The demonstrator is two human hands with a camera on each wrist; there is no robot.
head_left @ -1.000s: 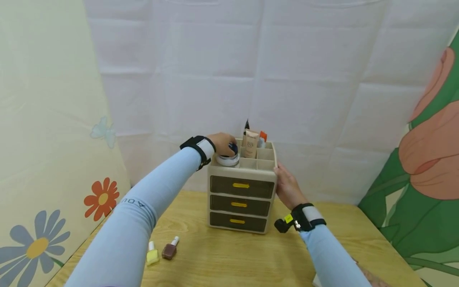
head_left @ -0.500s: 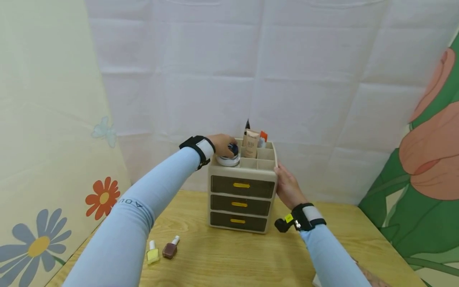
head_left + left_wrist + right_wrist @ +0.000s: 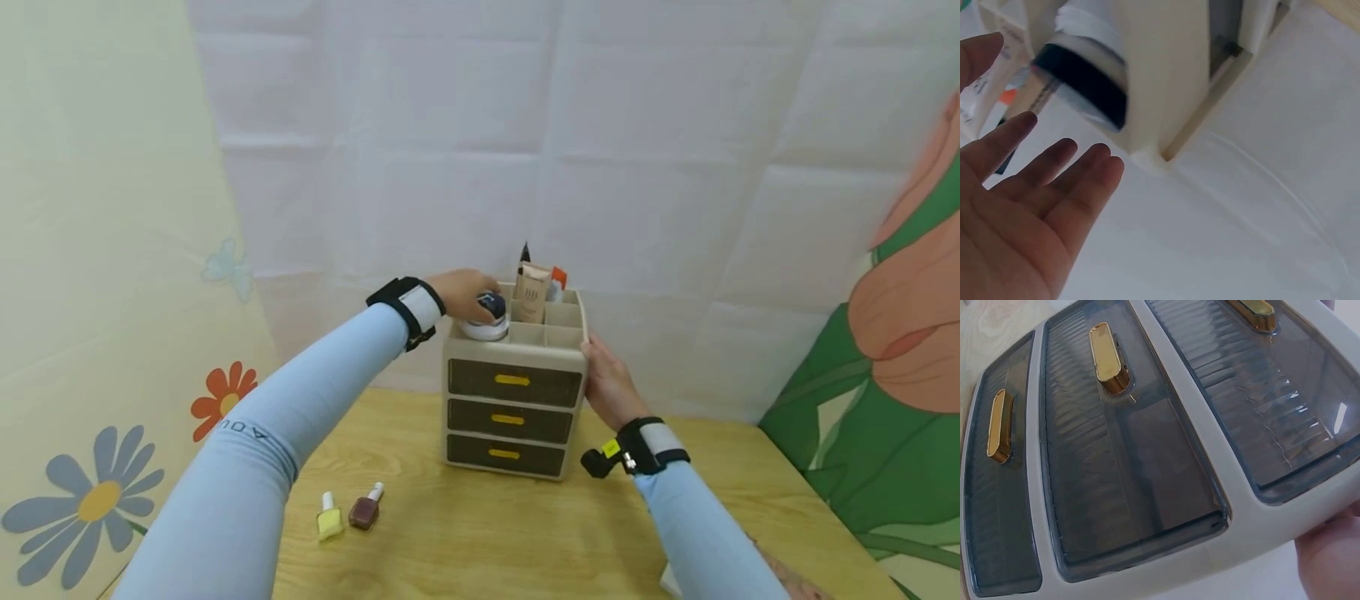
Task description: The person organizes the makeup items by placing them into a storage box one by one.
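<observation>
A cream cosmetics organizer [image 3: 512,350] with three dark drawers stands on the table. In its front left top compartment sits a round container with a dark navy top [image 3: 492,305] above a white lower part [image 3: 486,332]. My left hand [image 3: 467,293] is beside it; in the left wrist view this hand [image 3: 1029,200] has its fingers spread, apart from the container's dark rim [image 3: 1085,84]. My right hand [image 3: 611,383] grips the organizer's right side near the top corner. Only a part of that hand [image 3: 1332,559] shows in the right wrist view, past the drawer front [image 3: 1129,437].
Behind the container stand a beige BB tube [image 3: 532,293], a dark pointed pen [image 3: 524,254] and an orange-capped item [image 3: 558,279]. Yellow [image 3: 329,522] and plum [image 3: 365,512] nail polish bottles are at the front left. A white-edged object [image 3: 670,581] lies partly under my right forearm.
The view has shifted slightly. My left fingers have lifted and drawn off the round container, whose dark top shows more. My right hand stays on the organizer's side.
</observation>
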